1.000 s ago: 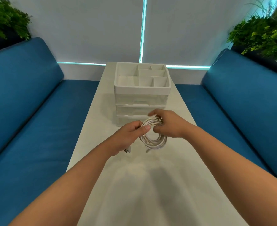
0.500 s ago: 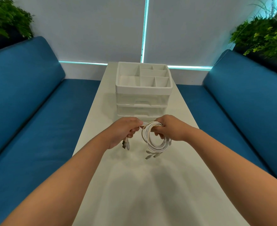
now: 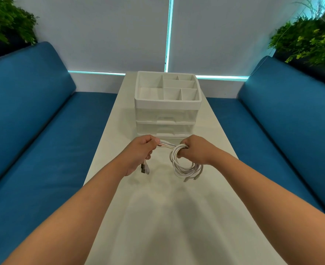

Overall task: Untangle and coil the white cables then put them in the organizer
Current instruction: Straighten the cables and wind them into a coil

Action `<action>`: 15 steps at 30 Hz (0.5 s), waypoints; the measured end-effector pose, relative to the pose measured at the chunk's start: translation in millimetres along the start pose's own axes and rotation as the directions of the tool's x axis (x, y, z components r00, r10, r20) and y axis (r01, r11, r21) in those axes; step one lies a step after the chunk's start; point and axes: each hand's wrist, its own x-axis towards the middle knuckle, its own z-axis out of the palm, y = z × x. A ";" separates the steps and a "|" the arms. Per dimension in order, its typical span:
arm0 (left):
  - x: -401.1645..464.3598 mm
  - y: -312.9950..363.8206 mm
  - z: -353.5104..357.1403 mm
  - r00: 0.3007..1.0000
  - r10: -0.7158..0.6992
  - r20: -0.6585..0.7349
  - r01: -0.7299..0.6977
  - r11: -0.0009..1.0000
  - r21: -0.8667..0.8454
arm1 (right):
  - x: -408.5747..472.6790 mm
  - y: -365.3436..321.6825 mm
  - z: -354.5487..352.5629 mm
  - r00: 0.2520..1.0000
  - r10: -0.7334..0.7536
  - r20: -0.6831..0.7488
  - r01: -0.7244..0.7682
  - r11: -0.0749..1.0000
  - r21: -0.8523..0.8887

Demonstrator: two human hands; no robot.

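the left grip (image 3: 141, 151) is a fist curled round the loose ends of the white cables (image 3: 184, 165), with the plug ends (image 3: 144, 168) hanging below the palm. the right grip (image 3: 194, 150) is clamped on the coiled part, fingers hooked through the top of the loops so the coil dangles under the hand, its lowest turns close to the bench (image 3: 157, 217); whether they touch it cannot be told. a short stretch of cable runs taut between the two hands, which are held near each other above the bench. just beyond the hands stands the white organizer (image 3: 167, 104), on the far half of the bench: two clear drawers stacked below, both pushed in, and an open tray on top split into several compartments. blue cushioned seats (image 3: 33, 131) run along both sides of the bench. green plants (image 3: 309, 39) sit behind the seat backs at far left and far right, and pale window blinds (image 3: 110, 31) fill the back.
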 end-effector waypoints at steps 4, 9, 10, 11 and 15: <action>-11.2 5.8 13.5 0.997 -0.077 0.002 0.077 0.993 0.092 | 5.1 6.2 6.7 0.982 0.082 -0.171 -0.067 0.994 0.091; -15.8 2.4 29.1 0.986 -0.144 0.086 0.133 0.983 0.126 | 3.4 -0.5 7.8 0.983 0.075 -0.167 -0.029 0.965 0.261; -14.4 1.9 29.0 0.988 -0.134 0.076 0.126 0.987 0.098 | 3.0 -1.1 5.7 0.988 0.076 -0.136 -0.023 0.936 0.351; -12.6 1.4 28.7 0.991 -0.121 0.060 0.114 0.989 0.096 | 2.1 -2.2 3.3 0.993 0.077 -0.087 -0.031 0.897 0.440; -9.0 1.7 30.3 1.000 -0.027 0.009 0.026 0.997 0.069 | -0.5 -6.4 -10.1 0.987 0.001 0.160 -0.101 0.778 0.620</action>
